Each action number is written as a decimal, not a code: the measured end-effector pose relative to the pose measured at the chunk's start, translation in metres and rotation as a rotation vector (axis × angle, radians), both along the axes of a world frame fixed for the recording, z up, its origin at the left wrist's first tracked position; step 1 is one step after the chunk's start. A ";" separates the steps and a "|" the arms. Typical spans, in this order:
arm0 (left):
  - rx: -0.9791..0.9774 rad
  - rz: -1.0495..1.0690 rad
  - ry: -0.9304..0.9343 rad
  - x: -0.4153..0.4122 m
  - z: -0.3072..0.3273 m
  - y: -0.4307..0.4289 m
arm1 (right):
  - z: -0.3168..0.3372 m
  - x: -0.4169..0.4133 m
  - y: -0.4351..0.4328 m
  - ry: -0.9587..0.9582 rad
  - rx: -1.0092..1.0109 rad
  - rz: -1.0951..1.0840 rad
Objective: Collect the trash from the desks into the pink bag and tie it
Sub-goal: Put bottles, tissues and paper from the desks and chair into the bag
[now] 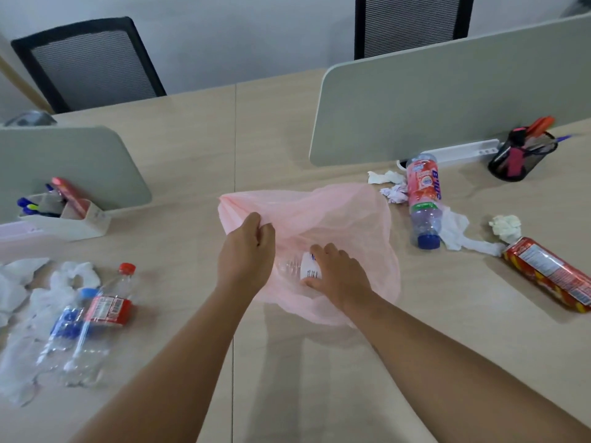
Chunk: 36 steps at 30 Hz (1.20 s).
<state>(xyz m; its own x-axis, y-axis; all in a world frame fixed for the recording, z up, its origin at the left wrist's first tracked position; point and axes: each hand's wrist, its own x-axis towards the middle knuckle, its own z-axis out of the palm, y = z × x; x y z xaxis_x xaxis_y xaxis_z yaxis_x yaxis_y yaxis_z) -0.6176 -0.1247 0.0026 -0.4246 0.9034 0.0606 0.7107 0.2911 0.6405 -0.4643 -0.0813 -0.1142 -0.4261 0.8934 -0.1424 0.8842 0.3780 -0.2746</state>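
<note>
Bag (335, 212), pink and thin, at mid-desk (287, 378) with mouth pulled open toward the viewer. Inside, clear bottle (300, 266) with white label, going in under the right hand (339, 276), fingers wrapped over the label, thumb beneath. Left hand (246, 251) pinched shut on the near-left rim, lifting it to keep the mouth wide. Both forearms stretched forward from the bottom edge, wrists bent slightly down.

Collecting step, by the look of it early: plenty left outside. To the right, pink-labelled bottle (423, 199) on its side among crumpled tissues (393, 190), plus red snack tube (550, 273) near the edge. To the left, two clear bottles (92, 318) and more white tissue (19, 282), blurred.

Next, probably: release the bottle, withdraw the right hand, reach for nearby litter, with the rim held up meanwhile. Tying comes last.
</note>
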 end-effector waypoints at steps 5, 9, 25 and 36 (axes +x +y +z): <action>-0.013 -0.001 0.024 0.002 -0.012 0.006 | 0.009 0.012 0.016 0.114 0.075 0.062; -0.036 0.015 0.005 0.004 -0.026 0.019 | 0.018 0.068 0.031 0.093 0.453 0.056; -0.080 0.006 0.004 0.032 -0.046 0.050 | -0.009 0.167 0.099 0.153 0.047 -0.678; 0.003 0.009 -0.018 0.030 -0.003 0.052 | 0.024 0.174 0.006 0.106 0.397 0.044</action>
<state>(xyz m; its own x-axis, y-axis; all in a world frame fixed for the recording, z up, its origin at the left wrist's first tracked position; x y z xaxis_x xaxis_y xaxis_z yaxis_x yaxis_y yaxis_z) -0.5877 -0.0723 0.0000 -0.4334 0.8995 0.0555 0.6968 0.2954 0.6536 -0.2901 -0.0751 -0.0905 -0.4591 0.8504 0.2569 0.8392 0.5100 -0.1886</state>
